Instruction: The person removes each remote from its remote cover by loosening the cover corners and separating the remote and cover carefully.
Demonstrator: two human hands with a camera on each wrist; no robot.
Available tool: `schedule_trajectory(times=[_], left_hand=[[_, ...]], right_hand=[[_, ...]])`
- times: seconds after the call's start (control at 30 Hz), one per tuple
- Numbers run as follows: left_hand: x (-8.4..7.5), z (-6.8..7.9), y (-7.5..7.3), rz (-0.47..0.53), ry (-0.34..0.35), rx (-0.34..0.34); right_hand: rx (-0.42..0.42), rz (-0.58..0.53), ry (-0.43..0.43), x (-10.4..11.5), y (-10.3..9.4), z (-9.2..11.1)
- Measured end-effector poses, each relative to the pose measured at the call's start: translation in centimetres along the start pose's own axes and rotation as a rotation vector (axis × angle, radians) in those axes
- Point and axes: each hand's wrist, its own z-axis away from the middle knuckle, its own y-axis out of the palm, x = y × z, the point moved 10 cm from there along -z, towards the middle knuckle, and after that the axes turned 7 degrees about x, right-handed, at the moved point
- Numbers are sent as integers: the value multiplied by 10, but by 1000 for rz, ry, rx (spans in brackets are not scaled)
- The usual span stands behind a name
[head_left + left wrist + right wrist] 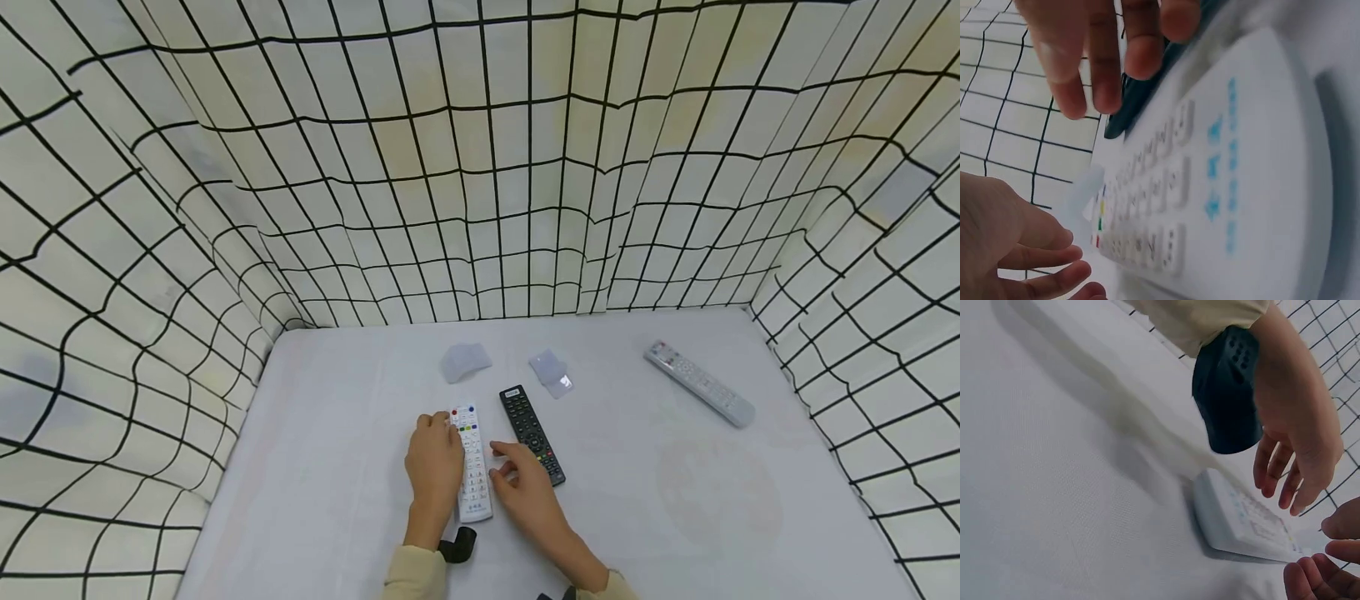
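Note:
A white remote control (476,479) lies face up on the white table, its coloured buttons at the far end. Along its left edge, near those buttons, is my left hand (437,460), with loosely bent fingers. My right hand (528,496) hovers by the remote's right edge, thumb and fingers apart with nothing between them. In the left wrist view, both the left hand (1029,250) and the right hand (1110,50) flank the remote without gripping it. Just beyond the right fingers lies a black remote control (525,417), partly overlapped by that hand.
Two small patches of clear plastic, a left one (463,362) and a right one (551,372), lie behind the remotes. A grey remote control (697,382) rests at the back right. Cloth walls with a black grid (465,192) enclose the table's back and sides.

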Motion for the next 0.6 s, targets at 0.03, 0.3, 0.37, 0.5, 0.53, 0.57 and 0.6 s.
schedule_trajectory(times=[0.03,0.3,0.37,0.5,0.53,0.57,0.6], left_hand=[[-5,1,-1,-10,14,-11],[-55,8,8,-12,149,-35],[-69,9,12,9,179,-29],[-97,12,26,101,232,29],[-103,13,30,132,243,52],[-109,13,35,160,252,79],[-115,14,40,188,262,106]], right_hand=[[-6,-3,3,1,-4,3],[-127,5,0,8,-49,22],[-161,-7,3,6,-62,25],[-223,-20,14,0,-88,33],[-239,-14,16,-2,-95,35],[-259,-4,17,-4,-101,37],[-280,14,16,-7,-108,40]])
